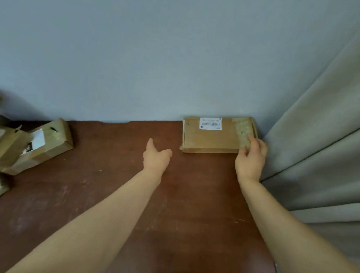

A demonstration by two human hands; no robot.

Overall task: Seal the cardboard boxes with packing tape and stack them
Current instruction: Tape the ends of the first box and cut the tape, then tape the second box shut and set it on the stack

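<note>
A flat cardboard box with a white barcode label and a strip of tape on its right end lies at the table's far right, against the wall. My right hand grips the box's near right corner, fingers on top. My left hand hovers over the brown table just left of the box, fingers relaxed, holding nothing. No tape roll is in view.
Several other taped cardboard boxes lie in a loose heap at the table's left edge. A grey wall runs behind the table. A grey curtain hangs close on the right.
</note>
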